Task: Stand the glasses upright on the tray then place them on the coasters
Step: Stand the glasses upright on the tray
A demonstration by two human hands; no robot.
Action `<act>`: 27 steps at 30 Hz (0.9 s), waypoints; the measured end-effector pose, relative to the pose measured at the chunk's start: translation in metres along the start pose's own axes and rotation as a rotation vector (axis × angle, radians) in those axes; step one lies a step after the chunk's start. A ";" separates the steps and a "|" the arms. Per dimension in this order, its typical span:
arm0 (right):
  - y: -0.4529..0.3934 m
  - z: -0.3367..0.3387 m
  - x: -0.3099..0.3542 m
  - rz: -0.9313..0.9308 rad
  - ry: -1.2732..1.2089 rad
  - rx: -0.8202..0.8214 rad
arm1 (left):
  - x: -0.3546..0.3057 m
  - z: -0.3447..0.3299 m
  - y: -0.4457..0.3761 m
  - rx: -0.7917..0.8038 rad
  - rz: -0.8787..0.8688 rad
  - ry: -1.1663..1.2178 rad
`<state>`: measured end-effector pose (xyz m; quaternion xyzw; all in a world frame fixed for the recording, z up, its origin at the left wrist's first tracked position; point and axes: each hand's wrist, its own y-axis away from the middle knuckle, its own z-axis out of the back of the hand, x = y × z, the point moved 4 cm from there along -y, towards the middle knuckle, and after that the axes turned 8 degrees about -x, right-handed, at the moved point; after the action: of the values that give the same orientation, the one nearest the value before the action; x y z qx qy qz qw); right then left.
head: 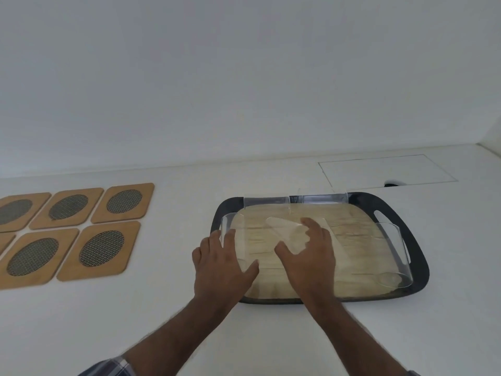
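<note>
A black-rimmed tray (418, 270) with a pale wood-look floor sits right of centre on the white table. Several clear glasses lie on their sides in it: two along the back rim (267, 203) (324, 199), one at the right (395, 256), one at the left (230, 226) and one in the middle (287, 232). My left hand (221, 267) wraps the left glass, fingers on its outer side and thumb on the inner. My right hand (309, 261) holds the middle glass between thumb and fingers. Several wooden coasters (101, 249) with dark mesh ovals lie in two rows at the left.
A thin rectangular hatch outline (387, 172) with a dark notch is set in the tabletop behind the tray. A plain wall rises along the table's back edge. White tabletop separates the coasters from the tray.
</note>
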<state>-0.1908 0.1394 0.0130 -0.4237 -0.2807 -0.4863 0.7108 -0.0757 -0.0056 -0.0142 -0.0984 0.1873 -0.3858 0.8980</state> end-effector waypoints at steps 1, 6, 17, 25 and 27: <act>-0.003 0.004 0.002 0.019 -0.010 -0.018 | -0.002 -0.002 -0.001 0.004 -0.003 0.020; -0.013 0.018 0.008 0.100 -0.021 -0.044 | -0.007 -0.012 -0.008 0.009 -0.060 0.068; -0.018 0.020 0.008 0.207 -0.020 0.069 | -0.001 -0.022 -0.016 0.103 -0.080 0.122; -0.022 0.025 0.006 0.203 -0.065 0.062 | 0.007 0.015 -0.021 -0.061 -0.105 0.358; -0.023 0.025 0.008 0.206 -0.075 0.064 | 0.010 0.029 -0.023 -0.123 -0.099 0.418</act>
<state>-0.2092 0.1537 0.0387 -0.4451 -0.2773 -0.3853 0.7593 -0.0728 -0.0278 0.0174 -0.0799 0.3876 -0.4292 0.8119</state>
